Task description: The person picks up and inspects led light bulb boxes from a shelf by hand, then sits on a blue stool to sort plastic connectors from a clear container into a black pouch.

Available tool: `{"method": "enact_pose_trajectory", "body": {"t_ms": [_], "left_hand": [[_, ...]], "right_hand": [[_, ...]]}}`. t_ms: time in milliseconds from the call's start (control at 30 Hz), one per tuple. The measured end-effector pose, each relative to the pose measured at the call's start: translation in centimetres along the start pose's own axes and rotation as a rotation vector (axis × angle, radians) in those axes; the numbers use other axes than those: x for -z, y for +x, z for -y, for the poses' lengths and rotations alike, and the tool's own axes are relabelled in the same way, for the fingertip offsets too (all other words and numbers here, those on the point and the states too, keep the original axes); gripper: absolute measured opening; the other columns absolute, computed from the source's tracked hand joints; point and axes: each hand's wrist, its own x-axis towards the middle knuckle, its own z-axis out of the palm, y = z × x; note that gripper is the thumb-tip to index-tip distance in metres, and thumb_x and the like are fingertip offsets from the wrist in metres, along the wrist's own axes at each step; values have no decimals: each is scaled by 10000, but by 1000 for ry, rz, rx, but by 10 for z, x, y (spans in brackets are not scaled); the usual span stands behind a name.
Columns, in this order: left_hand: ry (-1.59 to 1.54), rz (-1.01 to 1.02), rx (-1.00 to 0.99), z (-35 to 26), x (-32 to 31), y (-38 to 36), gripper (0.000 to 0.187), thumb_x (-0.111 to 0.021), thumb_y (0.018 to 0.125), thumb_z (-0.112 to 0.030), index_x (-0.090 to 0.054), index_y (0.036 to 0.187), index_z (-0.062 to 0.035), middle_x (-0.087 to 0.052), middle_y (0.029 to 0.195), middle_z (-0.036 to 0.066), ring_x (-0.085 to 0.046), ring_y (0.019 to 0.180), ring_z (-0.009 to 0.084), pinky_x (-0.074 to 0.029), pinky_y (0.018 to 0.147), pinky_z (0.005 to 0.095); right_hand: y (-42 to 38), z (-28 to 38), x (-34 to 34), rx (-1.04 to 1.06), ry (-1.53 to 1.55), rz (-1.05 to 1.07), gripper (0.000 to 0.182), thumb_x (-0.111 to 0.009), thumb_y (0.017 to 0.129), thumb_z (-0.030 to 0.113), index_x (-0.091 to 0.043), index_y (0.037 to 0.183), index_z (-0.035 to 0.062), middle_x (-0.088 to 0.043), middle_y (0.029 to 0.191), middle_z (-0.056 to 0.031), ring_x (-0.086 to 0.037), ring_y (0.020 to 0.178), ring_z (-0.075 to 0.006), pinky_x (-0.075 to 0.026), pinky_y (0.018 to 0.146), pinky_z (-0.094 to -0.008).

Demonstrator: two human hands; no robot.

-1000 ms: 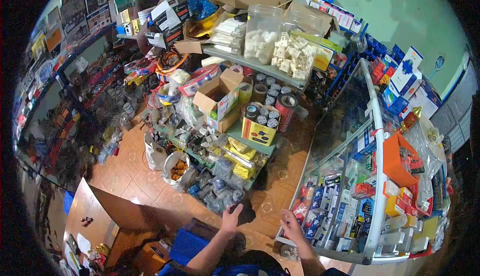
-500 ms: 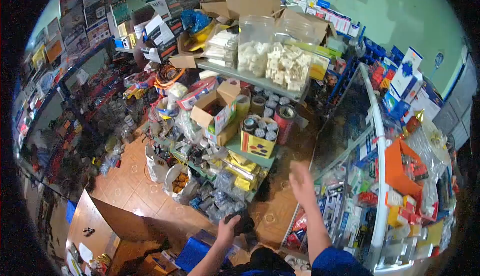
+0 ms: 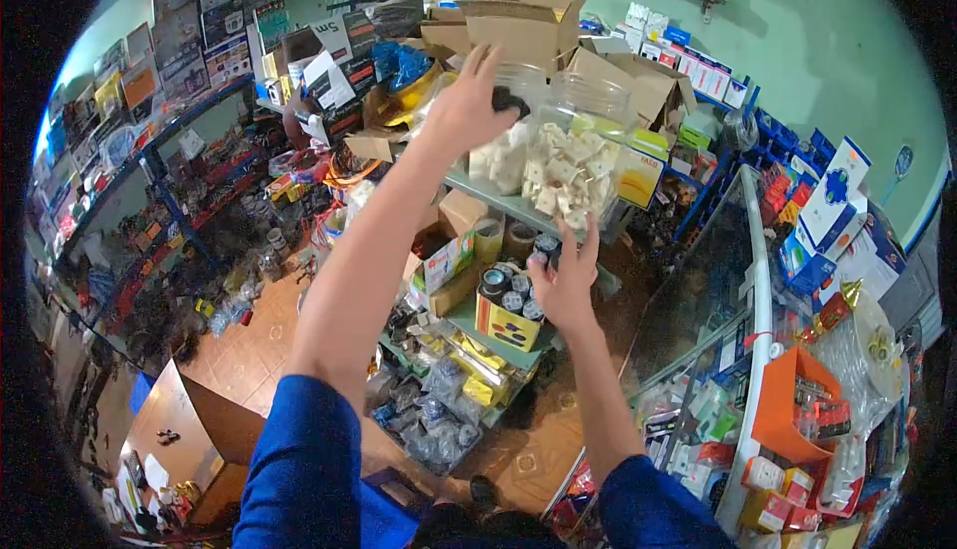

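My left hand (image 3: 469,106) is raised over the left clear plastic jar (image 3: 518,81), its fingers wrapped around a small black item (image 3: 510,103). White pieces fill the lower part of that jar. My right hand (image 3: 566,285) is lower, fingers apart, with its fingertips by the base of the right clear jar (image 3: 588,101), which holds cream-coloured plastic pieces (image 3: 568,170). Both jars stand on the upper shelf (image 3: 469,188) of a rack. Just left of my right hand, a yellow box (image 3: 506,325) holds several dark rolls.
An open cardboard box (image 3: 518,31) stands behind the jars. A glass display counter (image 3: 763,280) runs along the right, with an orange box (image 3: 793,400) on it. Bags of goods (image 3: 434,419) fill the lower rack. A brown carton (image 3: 184,434) is at lower left.
My left hand has risen from low near the floor to the left jar, still with the black item. My right hand has moved up and left to the shelf edge.
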Motion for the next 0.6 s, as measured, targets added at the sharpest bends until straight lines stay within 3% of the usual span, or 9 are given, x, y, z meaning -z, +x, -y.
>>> {"method": "enact_pose_trajectory", "body": {"t_ms": [67, 100, 200, 233, 400, 467, 600], "left_hand": [[106, 287, 86, 3, -1, 31, 696, -732, 774, -383, -551, 1363, -61, -586, 1358, 204, -602, 1177, 397, -517, 958, 463], [158, 437, 129, 1, 1, 37, 686, -727, 772, -381, -560, 1358, -65, -603, 1342, 195, -617, 1156, 389, -524, 946, 464], [176, 448, 125, -6, 12, 32, 605, -717, 768, -386, -629, 1285, -86, -683, 1209, 172, -658, 1077, 369, -542, 911, 460], [169, 334, 107, -15, 21, 22, 517, -719, 775, -388, -684, 1202, -98, -720, 1079, 176, -673, 1030, 369, -546, 900, 452], [187, 79, 179, -15, 47, -26, 465, -758, 786, -428, -729, 1117, -103, -715, 1102, 178, -668, 1046, 370, -542, 899, 445], [246, -52, 130, -8, 57, -39, 504, -792, 782, -470, -741, 1056, -49, -733, 1026, 183, -697, 974, 370, -543, 869, 424], [147, -120, 69, -29, 110, -58, 372, -808, 787, -381, -746, 968, -62, -730, 949, 144, -704, 895, 324, -541, 824, 378]], "right_hand": [[-7, 0, -4, -60, 139, 48, 677, -719, 854, 47, -408, 1451, 121, -130, 1602, -237, -384, 1373, -418, -508, 1012, -443], [-12, -4, -5, -68, 204, 54, 626, -708, 867, 42, -434, 1426, 108, -101, 1606, -217, -386, 1364, -380, -543, 961, -377], [-32, -16, 5, 70, 162, 11, 601, -703, 869, 40, -442, 1409, 84, -139, 1597, -198, -369, 1376, -374, -543, 967, -379], [-42, -20, 8, 78, 190, -50, 633, -748, 792, 86, -502, 1375, 58, -343, 1507, -264, -412, 1319, -449, -357, 1098, -507], [-73, -26, 25, 86, 151, 8, 587, -736, 793, 58, -538, 1346, 54, -389, 1466, -209, -440, 1307, -380, -347, 1111, -458], [-69, -26, 21, 47, 147, 28, 561, -728, 803, 60, -545, 1333, 56, -400, 1460, -207, -441, 1306, -380, -334, 1119, -454], [-60, -25, 2, 37, 346, -22, 470, -691, 842, 53, -564, 1294, 51, -445, 1427, -201, -440, 1310, -383, -340, 1116, -446]]}}
